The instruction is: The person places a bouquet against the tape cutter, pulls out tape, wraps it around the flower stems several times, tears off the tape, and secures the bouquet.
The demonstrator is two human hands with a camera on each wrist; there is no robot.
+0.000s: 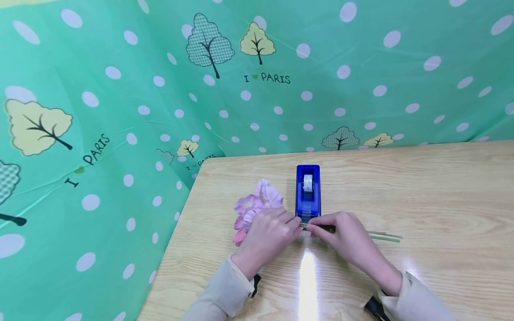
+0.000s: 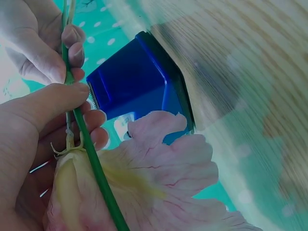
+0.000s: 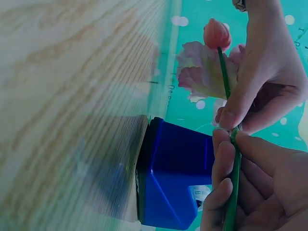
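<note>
Pink and lilac artificial flowers (image 1: 257, 203) lie at the left, partly covered by my left hand (image 1: 273, 232). That hand pinches their stems between thumb and fingers, just below the blooms. My right hand (image 1: 347, 234) grips the same stems right beside it, the fingertips of both hands nearly meeting. A green stem (image 2: 98, 171) runs past a pale pink petal (image 2: 168, 168) in the left wrist view. A pink bud (image 3: 217, 34) tops a stem in the right wrist view. Directly behind the fingertips stands a blue tape dispenser (image 1: 299, 189), its cutting end towards me.
A roll of clear tape (image 1: 308, 183) sits in the dispenser. Stem ends (image 1: 387, 239) stick out to the right beyond my right hand. The wooden table (image 1: 433, 191) meets a green dotted cloth (image 1: 329, 102) at the back and left.
</note>
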